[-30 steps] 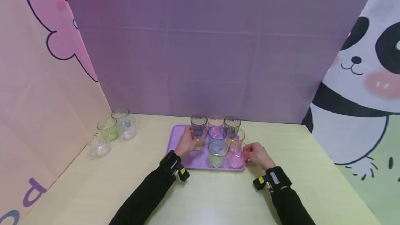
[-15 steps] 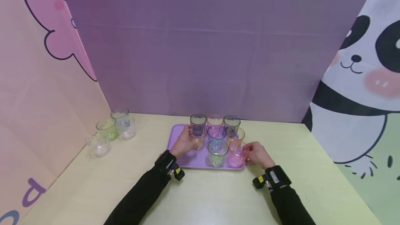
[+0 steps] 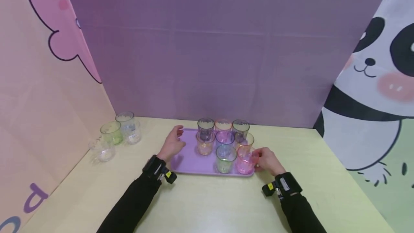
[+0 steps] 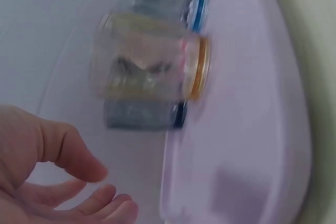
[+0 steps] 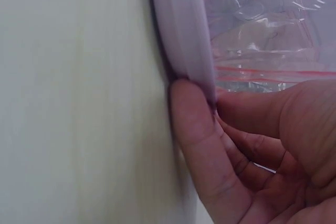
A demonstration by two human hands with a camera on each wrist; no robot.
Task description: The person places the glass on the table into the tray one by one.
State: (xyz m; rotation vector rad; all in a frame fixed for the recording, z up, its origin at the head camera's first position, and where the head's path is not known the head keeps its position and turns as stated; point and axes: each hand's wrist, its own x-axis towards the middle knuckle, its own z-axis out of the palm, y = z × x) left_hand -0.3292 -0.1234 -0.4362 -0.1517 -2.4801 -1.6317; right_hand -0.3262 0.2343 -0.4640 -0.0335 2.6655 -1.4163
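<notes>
A purple tray (image 3: 191,166) on the table bears several tumblers with coloured rims. Over the tray's left edge is my left hand (image 3: 172,145), its fingers loosely bent and holding nothing. An amber-rimmed glass (image 3: 205,148) stands apart from it, to its right. At the tray's right side, my right hand (image 3: 267,161) pinches the tray rim (image 5: 184,24) between thumb and fingers, as the right wrist view shows. Beside that hand stands a pink glass (image 3: 244,167), and left of it a green glass (image 3: 225,165).
On the table at far left stand more glasses: a green one (image 3: 111,136), a dark-rimmed one (image 3: 124,119) and clear ones, one of them a clear glass (image 3: 105,154) by the left wall. A purple backdrop (image 3: 207,53) rises behind the table.
My left hand has let go of the amber-rimmed glass and moved left to the tray's edge. That glass stays on the tray. The right hand has kept its place.
</notes>
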